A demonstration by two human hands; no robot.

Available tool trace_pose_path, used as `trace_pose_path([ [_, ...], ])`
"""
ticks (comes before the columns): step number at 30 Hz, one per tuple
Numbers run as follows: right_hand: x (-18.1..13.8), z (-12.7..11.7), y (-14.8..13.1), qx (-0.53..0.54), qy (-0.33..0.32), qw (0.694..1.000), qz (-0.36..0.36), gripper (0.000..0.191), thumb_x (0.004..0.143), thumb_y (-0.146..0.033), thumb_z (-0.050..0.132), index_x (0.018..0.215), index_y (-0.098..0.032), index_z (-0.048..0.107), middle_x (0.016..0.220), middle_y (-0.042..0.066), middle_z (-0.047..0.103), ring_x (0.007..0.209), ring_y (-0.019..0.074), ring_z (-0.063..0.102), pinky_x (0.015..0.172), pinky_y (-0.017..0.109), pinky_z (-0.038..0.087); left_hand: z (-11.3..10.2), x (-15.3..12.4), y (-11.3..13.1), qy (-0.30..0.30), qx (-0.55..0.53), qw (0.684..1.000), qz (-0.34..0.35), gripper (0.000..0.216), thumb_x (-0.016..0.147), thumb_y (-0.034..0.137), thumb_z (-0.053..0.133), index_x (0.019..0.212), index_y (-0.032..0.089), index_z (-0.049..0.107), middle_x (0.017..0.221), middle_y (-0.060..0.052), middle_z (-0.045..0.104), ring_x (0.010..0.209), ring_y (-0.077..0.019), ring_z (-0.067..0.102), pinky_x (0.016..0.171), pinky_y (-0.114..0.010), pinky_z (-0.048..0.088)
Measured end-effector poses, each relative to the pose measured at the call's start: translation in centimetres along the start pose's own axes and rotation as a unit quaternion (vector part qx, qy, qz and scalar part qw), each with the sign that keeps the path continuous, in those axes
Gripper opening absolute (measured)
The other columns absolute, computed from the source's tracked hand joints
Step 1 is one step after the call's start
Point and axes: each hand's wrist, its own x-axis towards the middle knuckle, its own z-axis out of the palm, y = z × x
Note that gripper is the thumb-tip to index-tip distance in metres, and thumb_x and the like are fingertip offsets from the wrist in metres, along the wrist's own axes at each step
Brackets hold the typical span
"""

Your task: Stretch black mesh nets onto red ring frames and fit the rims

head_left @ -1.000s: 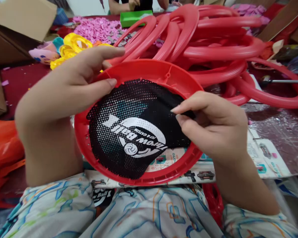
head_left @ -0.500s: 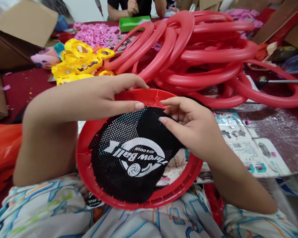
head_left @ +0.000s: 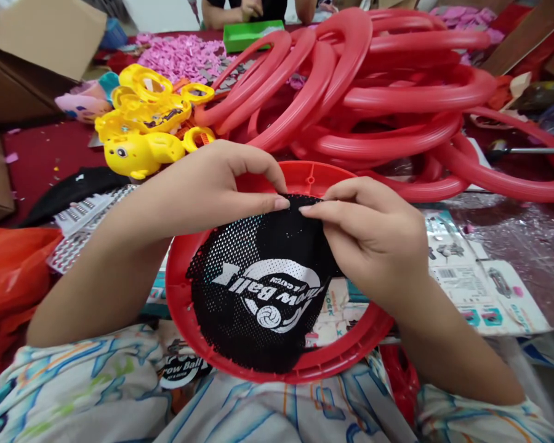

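A red plastic ring frame rests at my lap and the table edge. Black mesh fabric with white "Throw Ball" lettering lies across it, covering the left and middle; a gap shows at the lower right. My left hand pinches the fabric's far edge between thumb and forefinger. Just right of it, the thumb and fingers of my right hand pinch that same edge. Both hands are above the ring's far rim, fingertips a short way apart.
Large red rings are piled beyond my hands. Yellow toy parts lie to their left, with pink pieces behind. Printed cards lie at the right. Across the table, a person's arm is near a green tray.
The ring and fabric have shifted slightly right. My left hand has moved right and closed on the fabric's edge; my right fingers have come together on it. More of a yellow toy shows.
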Motion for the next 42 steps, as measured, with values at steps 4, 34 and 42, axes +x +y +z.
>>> trace_pose_path([
  [4, 0.1, 0.2, -0.1, -0.086, 0.02, 0.994, -0.068, 0.023, 0.099, -0.011, 0.055, 0.096, -0.013, 0.078, 0.095, 0.008, 0.075, 0.085, 0.0169, 0.065, 0.076, 0.03, 0.055, 0.6, -0.4, 0.2, 0.056, -0.007, 0.998, 0.029, 0.015, 0.087, 0.031, 0.072, 0.076, 0.019, 0.072, 0.066, 0.003, 0.061, 0.062, -0.0107, 0.05, 0.062, -0.024, 0.043],
  [34, -0.1, 1.3, 0.1, -0.254, 0.025, 0.961, -0.108, 0.023, 0.103, -0.015, 0.051, 0.116, -0.016, 0.07, 0.096, 0.006, 0.075, 0.088, 0.0216, 0.059, 0.079, 0.04, 0.045, 2.4, -1.9, 0.3, 0.131, 0.16, 0.977, 0.046, 0.011, 0.093, 0.026, 0.053, 0.082, 0.022, 0.051, 0.07, 0.003, 0.052, 0.061, -0.0129, 0.041, 0.058, -0.029, 0.031],
  [42, -0.2, 1.4, 0.5, -0.227, 0.027, 0.968, -0.105, 0.025, 0.103, -0.015, 0.051, 0.119, -0.016, 0.071, 0.099, 0.008, 0.071, 0.09, 0.0211, 0.058, 0.081, 0.04, 0.042, 2.5, -1.8, 0.3, 0.137, 0.17, 0.976, 0.011, 0.011, 0.091, 0.024, 0.052, 0.082, 0.022, 0.046, 0.07, 0.0, 0.051, 0.061, -0.0145, 0.042, 0.059, -0.031, 0.029],
])
